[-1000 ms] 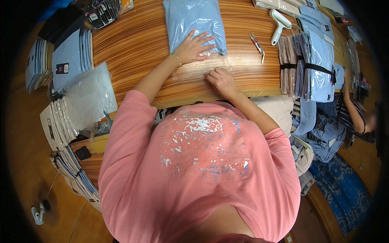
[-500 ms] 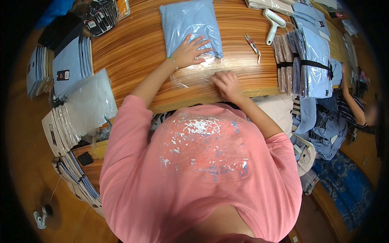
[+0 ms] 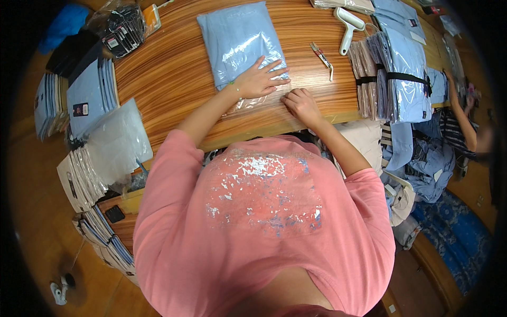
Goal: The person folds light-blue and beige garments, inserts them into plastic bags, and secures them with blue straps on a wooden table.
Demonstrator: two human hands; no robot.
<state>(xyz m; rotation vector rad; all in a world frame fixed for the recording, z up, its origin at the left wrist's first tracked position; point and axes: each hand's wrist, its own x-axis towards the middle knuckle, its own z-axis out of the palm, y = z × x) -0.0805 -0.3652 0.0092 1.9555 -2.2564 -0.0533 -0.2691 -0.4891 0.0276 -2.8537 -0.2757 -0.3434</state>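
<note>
Curled fingers [image 3: 290, 99] of our right hand [image 3: 303, 107] sit near the edge of the table [image 3: 169, 79], any grip hidden from us, while at ten o'clock from them our left hand [image 3: 259, 83] lies spread, grasping nothing, across the bagged blue cloth [image 3: 237, 42] at our twelve, which might skid or crease if we pressed unevenly.

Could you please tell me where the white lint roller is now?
In the head view, the white lint roller lies toward the upper right on the wooden table, beyond the right hand, between the slim tool and the strapped garments.
</note>
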